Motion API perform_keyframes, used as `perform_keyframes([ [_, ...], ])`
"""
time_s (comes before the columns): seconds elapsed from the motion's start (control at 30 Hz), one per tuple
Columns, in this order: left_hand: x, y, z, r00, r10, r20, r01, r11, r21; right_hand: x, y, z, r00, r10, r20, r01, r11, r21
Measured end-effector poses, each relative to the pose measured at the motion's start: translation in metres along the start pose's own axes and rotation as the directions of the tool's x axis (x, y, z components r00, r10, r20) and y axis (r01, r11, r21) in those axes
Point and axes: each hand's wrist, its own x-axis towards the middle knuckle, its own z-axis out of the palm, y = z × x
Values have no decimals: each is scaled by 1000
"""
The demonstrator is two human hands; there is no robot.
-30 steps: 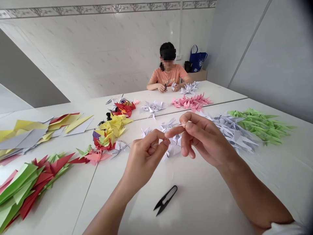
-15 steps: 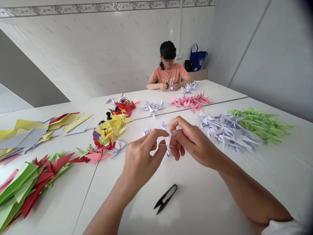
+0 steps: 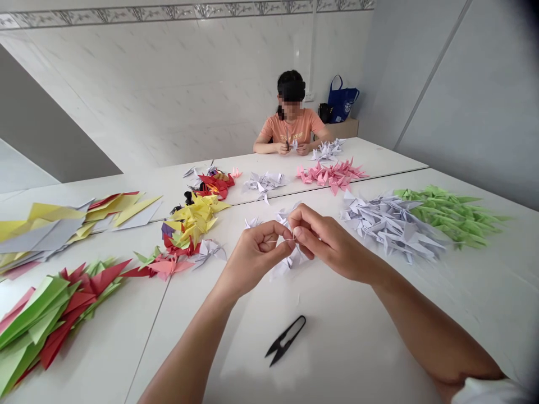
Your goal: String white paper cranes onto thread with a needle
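Observation:
A thin pale thread [image 3: 281, 240] runs between my left hand [image 3: 255, 259] and my right hand [image 3: 332, 244]. The fingertips of both hands pinch it, and they nearly meet. Just below and behind my fingers lies a small bunch of white paper origami cranes [image 3: 289, 259], partly hidden by my hands. Black thread snips [image 3: 285, 340] lie closed on the white table [image 3: 357, 336], below my hands and touching neither.
Piles of folded paper cranes in grey-white [image 3: 391, 229], green [image 3: 450, 216], pink [image 3: 330, 175], yellow [image 3: 191, 221] and red [image 3: 214, 186] cover the tables, with larger folded paper at left [image 3: 50, 331]. Across the table, a co-worker [image 3: 292, 126] handles something small with both hands.
My hands have drawn closer together, with the fingertips now almost meeting on the thread. The co-worker's hands and the snips look about the same.

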Motion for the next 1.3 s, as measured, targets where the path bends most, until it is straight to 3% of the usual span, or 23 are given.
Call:
perform_keyframes([
  [0.13,1,1,-1,999,-20,30,23,994,-104,1,4,-3,998,-46,35,42,993,115],
  [0.4,1,0,-2,1000,2,5,0,970,-244,3,3,-5,990,-138,29,132,980,151],
  [0.5,0,0,-1,999,43,-20,-47,973,-225,3,2,-4,995,-96,17,90,975,202],
  [0.57,-1,0,-1,986,122,-116,-133,987,-91,3,2,-2,997,-77,-21,80,959,270],
  [0.63,-4,1,1,914,312,-261,-264,943,202,2,0,0,994,-79,-71,98,938,332],
  [0.7,-6,1,3,746,591,-308,-358,745,563,0,-2,4,989,-86,-118,123,929,349],
  [0.8,-8,0,4,455,877,-155,-376,347,859,-4,-8,9,982,-86,-165,138,932,334],
  [0.9,-8,-2,3,288,958,7,-389,110,914,-8,-13,11,983,-49,-178,106,940,326],
  [0.97,-9,-1,1,227,962,150,-393,-50,918,-10,-15,10,986,-29,-165,78,951,298],
  [1.07,-10,0,-2,171,929,328,-376,-246,893,-10,-16,8,991,-37,-130,68,968,242],
  [1.3,-7,2,-1,146,915,377,-364,-304,880,-8,-16,3,987,-102,-124,116,987,114],
])
